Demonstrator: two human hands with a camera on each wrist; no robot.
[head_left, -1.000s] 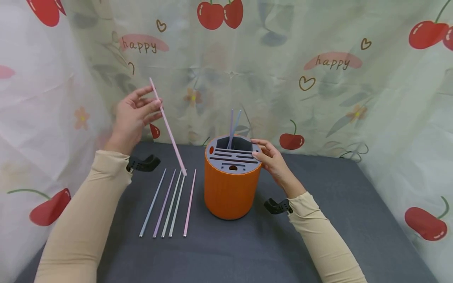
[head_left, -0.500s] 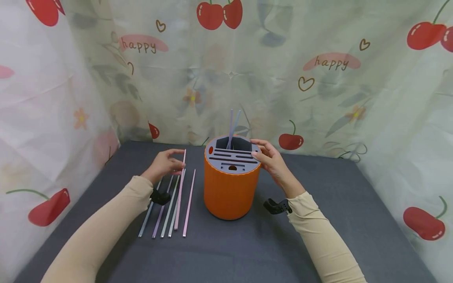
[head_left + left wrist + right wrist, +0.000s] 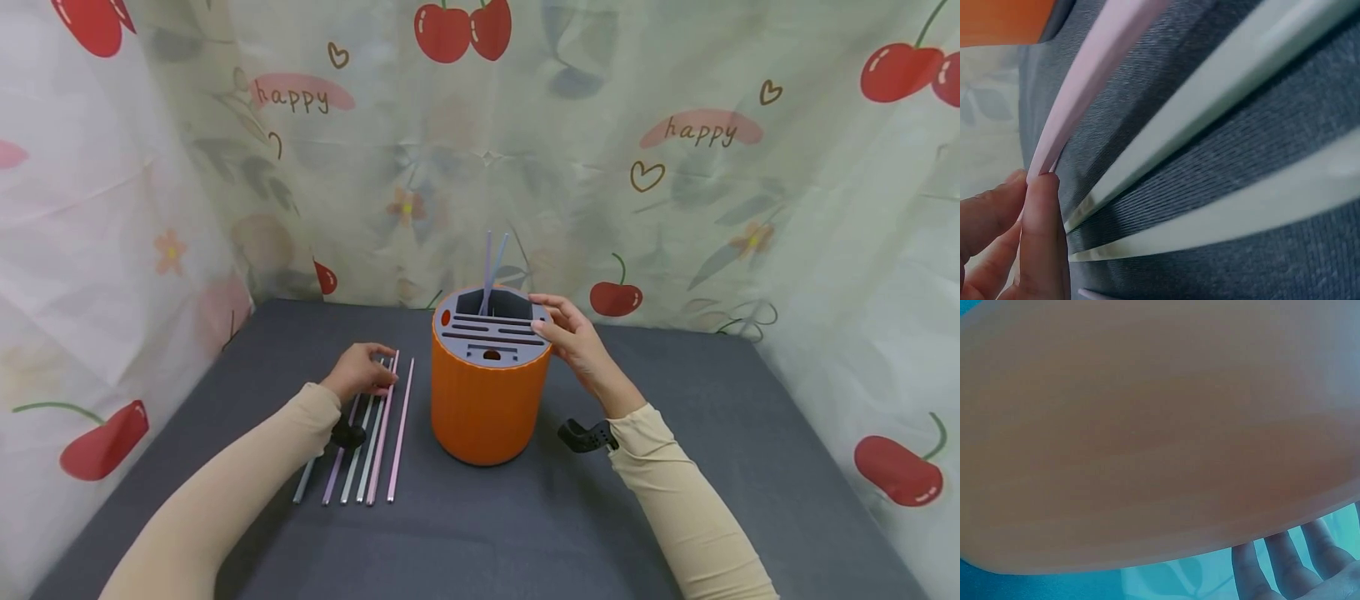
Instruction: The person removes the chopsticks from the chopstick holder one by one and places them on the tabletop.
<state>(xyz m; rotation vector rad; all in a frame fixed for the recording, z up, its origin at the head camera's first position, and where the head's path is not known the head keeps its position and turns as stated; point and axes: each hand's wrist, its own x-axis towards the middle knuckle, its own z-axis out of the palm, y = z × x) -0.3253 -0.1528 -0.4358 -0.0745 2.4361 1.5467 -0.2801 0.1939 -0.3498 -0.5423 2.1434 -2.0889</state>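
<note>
One pink stick [image 3: 379, 450] is pinched near its far end by the left hand [image 3: 362, 369], the nearer hand. From there it runs toward the near edge of the counter [image 3: 465, 546], left of the orange pot [image 3: 487, 408], which the right hand [image 3: 576, 340] holds.

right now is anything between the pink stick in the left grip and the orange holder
Yes: another pink stick lies on the dark table between the held pink stick and the orange holder. Nothing else visible does.
</note>
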